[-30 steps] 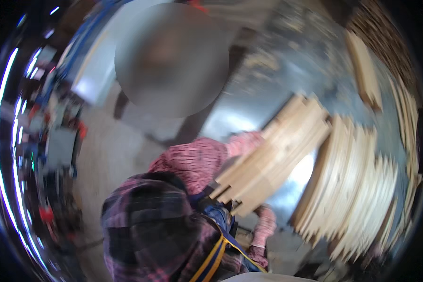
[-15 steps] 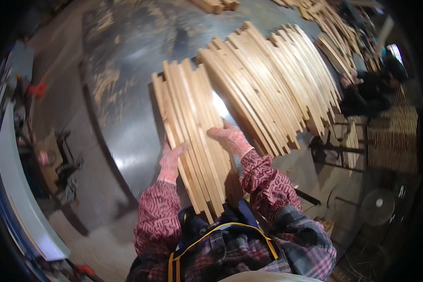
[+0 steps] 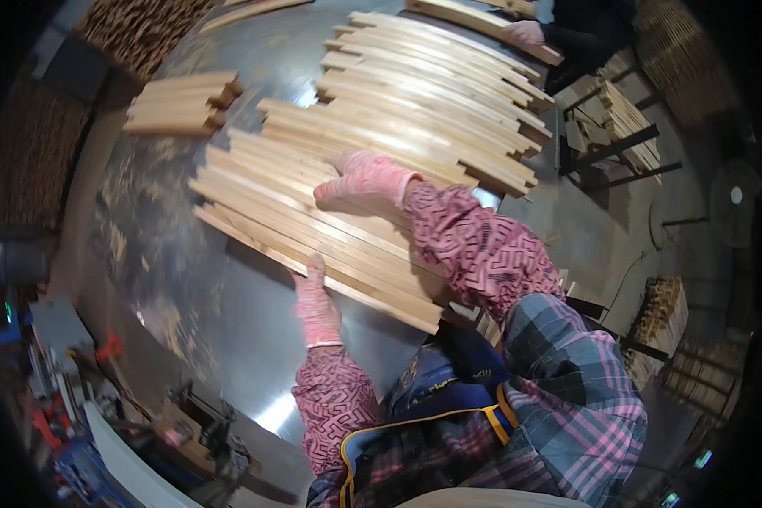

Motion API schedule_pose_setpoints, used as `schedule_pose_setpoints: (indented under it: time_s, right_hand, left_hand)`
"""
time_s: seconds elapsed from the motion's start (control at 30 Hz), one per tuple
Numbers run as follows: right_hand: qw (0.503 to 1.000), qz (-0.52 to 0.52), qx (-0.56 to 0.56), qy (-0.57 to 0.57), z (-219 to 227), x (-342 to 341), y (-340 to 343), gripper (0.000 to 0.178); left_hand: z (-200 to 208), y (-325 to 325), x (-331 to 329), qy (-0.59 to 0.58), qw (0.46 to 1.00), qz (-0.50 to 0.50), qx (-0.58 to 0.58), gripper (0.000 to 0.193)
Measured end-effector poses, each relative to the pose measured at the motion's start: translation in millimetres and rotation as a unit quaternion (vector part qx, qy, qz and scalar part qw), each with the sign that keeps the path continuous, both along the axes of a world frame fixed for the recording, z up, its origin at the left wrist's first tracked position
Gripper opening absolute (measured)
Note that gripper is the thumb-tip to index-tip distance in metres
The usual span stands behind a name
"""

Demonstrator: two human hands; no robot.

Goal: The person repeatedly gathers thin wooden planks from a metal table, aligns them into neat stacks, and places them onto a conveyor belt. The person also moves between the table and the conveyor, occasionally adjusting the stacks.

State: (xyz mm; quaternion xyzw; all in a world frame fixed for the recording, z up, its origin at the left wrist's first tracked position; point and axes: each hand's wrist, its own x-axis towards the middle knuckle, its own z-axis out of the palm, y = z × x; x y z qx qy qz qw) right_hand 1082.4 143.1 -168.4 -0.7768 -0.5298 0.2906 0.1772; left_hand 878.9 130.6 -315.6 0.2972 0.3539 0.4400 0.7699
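A bundle of pale wooden strips point(image 3: 309, 224) lies side by side on the metal table in front of me, its ends uneven. My left hand point(image 3: 317, 306), in a pink knitted glove, holds the bundle's near edge. Its thumb rests on the outermost strip and the other fingers are partly hidden below the edge. Across the top of the strips lies my right hand point(image 3: 368, 179), gloved alike, with thumb and fingers apart. Just beyond it a wider row of wooden strips point(image 3: 423, 93) lies against the bundle.
The metal table point(image 3: 254, 275) carries a small stack of wood pieces point(image 3: 182, 103) at the far left. At the back right a co-worker's gloved hand point(image 3: 527, 34) touches a wooden strip point(image 3: 474, 21). Metal racks point(image 3: 618, 148) with wood stand at the right; tools point(image 3: 68, 406) lie lower left.
The view has turned, so the strips now run more crosswise. The bundle now lies against the wider row, where a gap showed before. My right hand has moved over the top of the strips.
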Motion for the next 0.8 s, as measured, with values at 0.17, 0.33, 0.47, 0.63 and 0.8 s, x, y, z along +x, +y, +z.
schedule_pose_setpoints:
  time_s: [0.17,0.33,0.47,0.63,0.8]
  right_hand:
    - [0.993,0.026,0.042,0.107,-56,25,14,0.078]
    - [0.925,-0.354,0.046,-0.126,-90,160,-87,0.057]
    - [0.901,-0.360,-0.101,-0.221,-103,191,-110,0.081]
    - [0.900,-0.365,-0.128,-0.202,-106,184,-89,0.087]
    - [0.944,-0.283,-0.092,-0.142,-115,127,-134,0.083]
  left_hand:
    - [-37,5,-34,0.181,0.982,0.028,-0.055,0.070]
    - [-31,-15,-66,0.197,0.973,0.038,-0.116,0.081]
    - [-24,-20,-69,0.213,0.976,0.004,-0.041,0.076]
    - [-32,-2,-77,0.256,0.967,-0.010,-0.010,0.071]
    - [-6,24,-126,0.222,0.972,-0.015,-0.078,0.072]
